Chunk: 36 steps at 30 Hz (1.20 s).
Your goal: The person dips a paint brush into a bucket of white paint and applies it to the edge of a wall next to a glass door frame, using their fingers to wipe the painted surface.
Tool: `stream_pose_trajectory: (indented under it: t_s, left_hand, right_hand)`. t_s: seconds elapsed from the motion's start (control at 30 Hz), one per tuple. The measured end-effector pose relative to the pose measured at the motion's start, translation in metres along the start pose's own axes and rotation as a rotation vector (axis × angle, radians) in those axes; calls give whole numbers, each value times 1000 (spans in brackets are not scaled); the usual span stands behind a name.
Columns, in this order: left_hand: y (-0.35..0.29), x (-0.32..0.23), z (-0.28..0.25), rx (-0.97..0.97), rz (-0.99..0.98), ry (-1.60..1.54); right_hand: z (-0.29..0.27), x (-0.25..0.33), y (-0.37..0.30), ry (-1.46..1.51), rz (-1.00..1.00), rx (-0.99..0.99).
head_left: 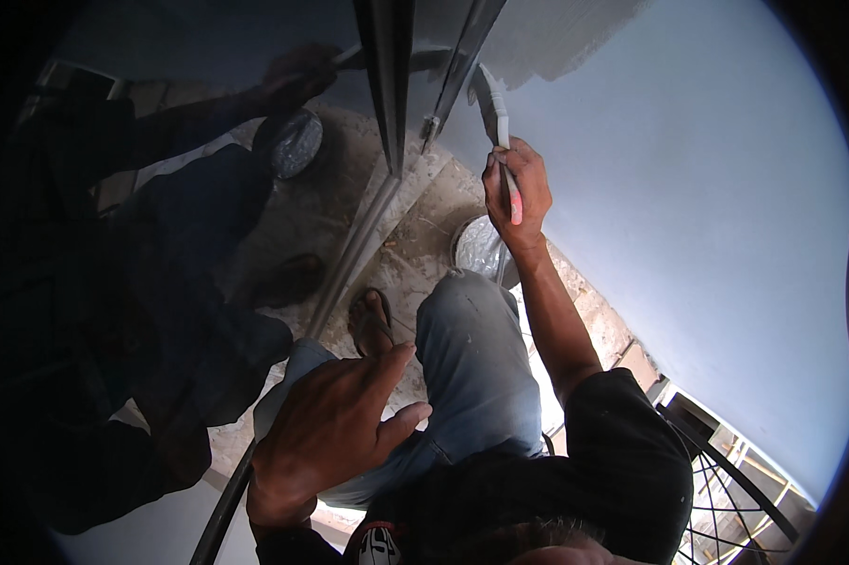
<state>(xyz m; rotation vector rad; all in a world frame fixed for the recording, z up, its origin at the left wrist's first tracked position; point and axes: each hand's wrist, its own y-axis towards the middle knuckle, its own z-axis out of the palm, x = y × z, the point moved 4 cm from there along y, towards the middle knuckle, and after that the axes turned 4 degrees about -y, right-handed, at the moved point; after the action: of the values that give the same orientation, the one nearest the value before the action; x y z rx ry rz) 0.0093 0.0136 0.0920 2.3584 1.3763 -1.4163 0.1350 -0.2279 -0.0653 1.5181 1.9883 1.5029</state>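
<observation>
My right hand (521, 188) grips a paintbrush (490, 104) by its handle, whose tip is pink. The brush's head is up beside a metal frame (462, 61), close to the pale blue-grey wall (688, 198). My left hand (335, 424) is above my left thigh, fingers stretched out and thumb apart, with nothing in it. Under my right wrist stands a bucket (478, 247) with shiny, crinkled lining, partly covered by my knee and forearm.
A dark glass pane (189, 217) on my left mirrors my body and the bucket. Its metal track (349, 254) runs along the stained floor (415, 245). A darker grey patch (547, 42) marks the upper wall. A spoked wheel (726, 499) stands at the lower right.
</observation>
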Motion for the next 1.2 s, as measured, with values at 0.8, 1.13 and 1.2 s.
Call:
stream_pose_trajectory:
  t_s: [0.8,1.13,1.2]
  left_hand:
    - [1,2,-4,45,-48,-6]
    - [2,5,-5,63,-71,12]
    - [2,5,-5,70,-75,13]
  right_hand:
    - [0,4,6,4,-16,6]
    - [-4,7,20,-10,-34,-22]
    - [-3,7,18,5,-6,-14]
